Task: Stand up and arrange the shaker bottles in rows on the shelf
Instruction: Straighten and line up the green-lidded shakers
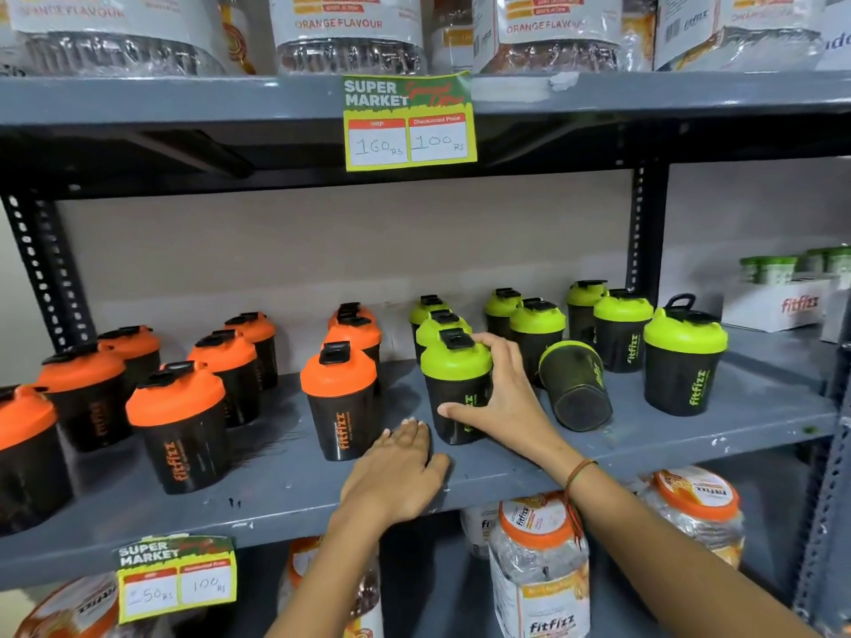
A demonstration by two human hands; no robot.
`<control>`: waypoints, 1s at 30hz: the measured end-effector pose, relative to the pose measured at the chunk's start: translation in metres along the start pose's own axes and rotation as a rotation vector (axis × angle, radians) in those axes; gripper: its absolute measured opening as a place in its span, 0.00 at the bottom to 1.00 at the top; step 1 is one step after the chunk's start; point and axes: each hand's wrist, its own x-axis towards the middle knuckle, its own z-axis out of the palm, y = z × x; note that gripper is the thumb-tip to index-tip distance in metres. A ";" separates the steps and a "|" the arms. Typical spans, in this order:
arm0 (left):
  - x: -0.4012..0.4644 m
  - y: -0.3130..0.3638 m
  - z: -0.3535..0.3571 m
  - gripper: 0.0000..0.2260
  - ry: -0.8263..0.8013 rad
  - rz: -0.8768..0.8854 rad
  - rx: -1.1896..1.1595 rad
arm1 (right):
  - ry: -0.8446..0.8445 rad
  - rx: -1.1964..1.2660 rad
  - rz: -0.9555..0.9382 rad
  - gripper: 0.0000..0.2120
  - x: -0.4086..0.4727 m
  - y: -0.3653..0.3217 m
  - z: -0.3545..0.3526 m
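Observation:
Black shaker bottles stand on the grey middle shelf [690, 435]. Several with orange lids [338, 377] fill the left half in rows; several with green lids [684, 336] stand on the right. My right hand [499, 398] grips the front green-lidded bottle [453, 361] from its right side, thumb low on the body, fingers at the lid. This bottle stands upright. Just right of it a green-lidded bottle [575, 389] lies tipped on its side, base toward me. My left hand [398, 472] rests flat on the shelf in front of the bottles, holding nothing.
A price tag [410, 122] hangs from the upper shelf edge, below large jars [350, 34]. A white box [783, 306] with small green-capped tubs sits at the right back. Jars [539, 564] and another price tag [177, 575] are on the lower level. Slotted uprights [644, 232] frame the bay.

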 end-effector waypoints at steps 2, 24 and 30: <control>0.000 0.001 0.000 0.30 -0.009 -0.009 -0.010 | -0.001 0.035 0.003 0.45 -0.002 0.001 -0.011; 0.002 0.001 0.001 0.28 0.002 -0.032 0.003 | -0.074 -0.016 0.561 0.42 0.028 0.076 -0.106; 0.000 0.004 -0.002 0.27 0.000 -0.043 0.003 | 0.167 -0.410 0.123 0.49 0.016 0.052 -0.104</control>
